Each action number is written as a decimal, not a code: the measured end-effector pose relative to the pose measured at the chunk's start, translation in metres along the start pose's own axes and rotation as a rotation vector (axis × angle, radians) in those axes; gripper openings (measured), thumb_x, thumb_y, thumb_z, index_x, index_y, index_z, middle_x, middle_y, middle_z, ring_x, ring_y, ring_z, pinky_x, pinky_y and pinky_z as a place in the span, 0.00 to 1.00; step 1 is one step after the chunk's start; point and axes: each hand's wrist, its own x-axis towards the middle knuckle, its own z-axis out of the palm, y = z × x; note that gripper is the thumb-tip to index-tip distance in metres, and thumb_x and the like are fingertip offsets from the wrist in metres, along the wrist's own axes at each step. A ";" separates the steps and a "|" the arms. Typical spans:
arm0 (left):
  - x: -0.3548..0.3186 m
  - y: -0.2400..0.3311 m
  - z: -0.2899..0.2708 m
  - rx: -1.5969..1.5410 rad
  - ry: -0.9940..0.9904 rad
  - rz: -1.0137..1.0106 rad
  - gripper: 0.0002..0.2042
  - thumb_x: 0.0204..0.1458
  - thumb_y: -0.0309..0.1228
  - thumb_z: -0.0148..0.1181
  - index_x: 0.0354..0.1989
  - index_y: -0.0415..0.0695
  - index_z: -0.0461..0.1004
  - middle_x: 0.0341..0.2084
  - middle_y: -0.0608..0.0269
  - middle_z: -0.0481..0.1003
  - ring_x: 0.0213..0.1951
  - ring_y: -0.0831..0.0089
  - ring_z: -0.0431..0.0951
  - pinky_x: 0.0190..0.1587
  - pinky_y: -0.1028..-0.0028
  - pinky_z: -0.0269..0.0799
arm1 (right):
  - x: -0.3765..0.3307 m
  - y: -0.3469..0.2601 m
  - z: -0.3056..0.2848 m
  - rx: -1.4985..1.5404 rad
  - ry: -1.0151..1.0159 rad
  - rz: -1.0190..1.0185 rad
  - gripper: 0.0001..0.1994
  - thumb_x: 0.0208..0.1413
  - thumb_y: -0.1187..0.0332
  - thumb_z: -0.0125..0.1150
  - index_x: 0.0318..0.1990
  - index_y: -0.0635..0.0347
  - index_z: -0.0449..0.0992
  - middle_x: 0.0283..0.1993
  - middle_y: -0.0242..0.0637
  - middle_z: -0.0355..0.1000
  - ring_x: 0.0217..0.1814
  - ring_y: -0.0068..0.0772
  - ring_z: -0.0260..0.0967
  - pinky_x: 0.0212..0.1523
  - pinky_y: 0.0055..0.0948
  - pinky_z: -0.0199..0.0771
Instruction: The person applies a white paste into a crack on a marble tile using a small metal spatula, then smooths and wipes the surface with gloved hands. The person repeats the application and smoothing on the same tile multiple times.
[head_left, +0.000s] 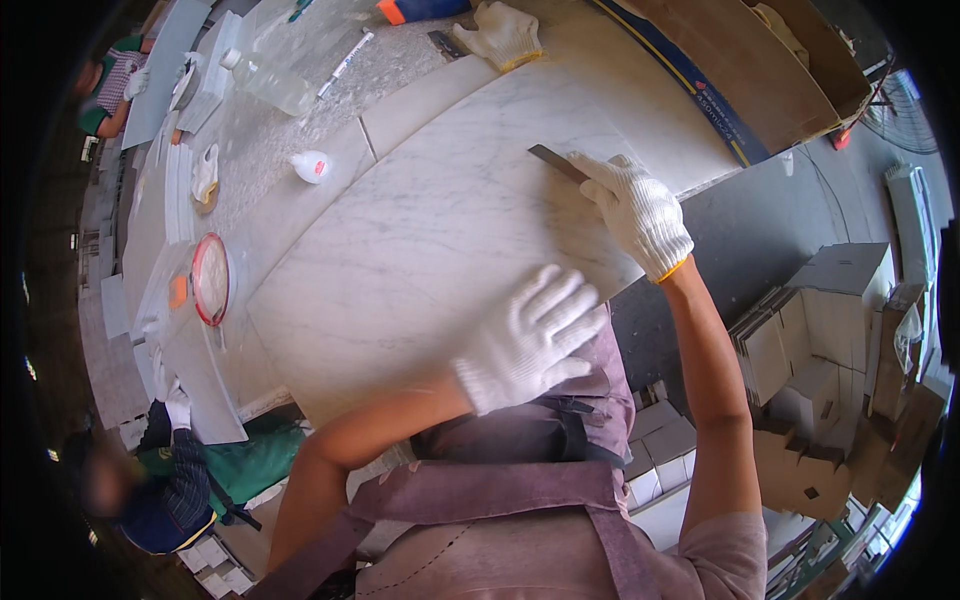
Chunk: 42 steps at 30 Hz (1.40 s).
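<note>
Plainly, we judged the white marble slab [430,230] heavy, stiff and brittle, our left hand [527,338] spread flat near its worktop-edge corner, right hand [637,212] pinching a dark blade [556,162].

A long brown cardboard box [760,70] lies tilted at the top right beyond the bench [300,130], a dark blue strip with yellow edging along its near side; flat white and pale cardboard cartons [800,340] stand stacked on the floor at right; small white boxes [660,450] sit lower, just beside the apron; a clear plastic bottle [268,83] lies on the bench at top left; a small white squeeze bottle [312,166] with a red-marked label lies near it.
</note>
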 end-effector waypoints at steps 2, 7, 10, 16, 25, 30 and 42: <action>-0.014 -0.002 -0.009 0.041 0.030 -0.120 0.35 0.53 0.51 0.71 0.69 0.54 0.76 0.72 0.53 0.68 0.76 0.51 0.63 0.80 0.44 0.54 | 0.003 -0.004 -0.001 -0.050 -0.011 -0.023 0.20 0.66 0.69 0.64 0.65 0.49 0.82 0.43 0.45 0.78 0.43 0.49 0.78 0.48 0.41 0.78; -0.030 0.003 -0.009 0.074 0.148 -0.253 0.34 0.40 0.39 0.81 0.62 0.53 0.81 0.65 0.54 0.73 0.70 0.48 0.70 0.75 0.42 0.64 | 0.012 -0.009 -0.002 -0.102 -0.065 -0.040 0.20 0.65 0.69 0.65 0.64 0.47 0.83 0.42 0.46 0.78 0.43 0.51 0.78 0.48 0.42 0.78; -0.033 0.004 0.000 0.116 0.185 -0.264 0.30 0.42 0.37 0.79 0.59 0.53 0.83 0.64 0.55 0.75 0.69 0.48 0.72 0.73 0.42 0.67 | 0.017 -0.010 -0.001 -0.095 -0.074 -0.031 0.20 0.66 0.69 0.64 0.64 0.46 0.83 0.41 0.45 0.78 0.43 0.50 0.78 0.47 0.41 0.78; -0.031 0.001 -0.001 0.145 0.194 -0.265 0.21 0.52 0.30 0.65 0.57 0.53 0.85 0.61 0.55 0.76 0.66 0.48 0.75 0.70 0.43 0.71 | 0.022 -0.007 0.003 -0.056 -0.078 0.003 0.22 0.67 0.73 0.59 0.66 0.45 0.82 0.42 0.43 0.80 0.42 0.48 0.79 0.46 0.40 0.80; -0.028 0.001 -0.004 0.115 0.200 -0.263 0.20 0.54 0.27 0.60 0.56 0.52 0.84 0.60 0.53 0.77 0.63 0.48 0.76 0.68 0.44 0.73 | 0.027 -0.009 0.002 -0.136 -0.137 -0.024 0.23 0.66 0.75 0.57 0.66 0.45 0.82 0.41 0.41 0.80 0.43 0.45 0.81 0.46 0.40 0.81; -0.028 0.000 -0.004 0.113 0.203 -0.248 0.20 0.54 0.28 0.60 0.56 0.51 0.84 0.60 0.52 0.76 0.63 0.46 0.76 0.69 0.43 0.72 | 0.030 -0.008 0.004 -0.161 -0.184 0.015 0.24 0.65 0.74 0.60 0.67 0.47 0.81 0.42 0.41 0.80 0.44 0.45 0.81 0.46 0.40 0.81; -0.028 0.001 -0.005 0.115 0.193 -0.239 0.20 0.55 0.27 0.60 0.57 0.52 0.83 0.61 0.51 0.75 0.63 0.45 0.76 0.69 0.40 0.72 | 0.029 -0.008 0.000 -0.192 -0.160 -0.159 0.23 0.66 0.73 0.60 0.68 0.46 0.80 0.41 0.40 0.81 0.41 0.43 0.81 0.43 0.40 0.81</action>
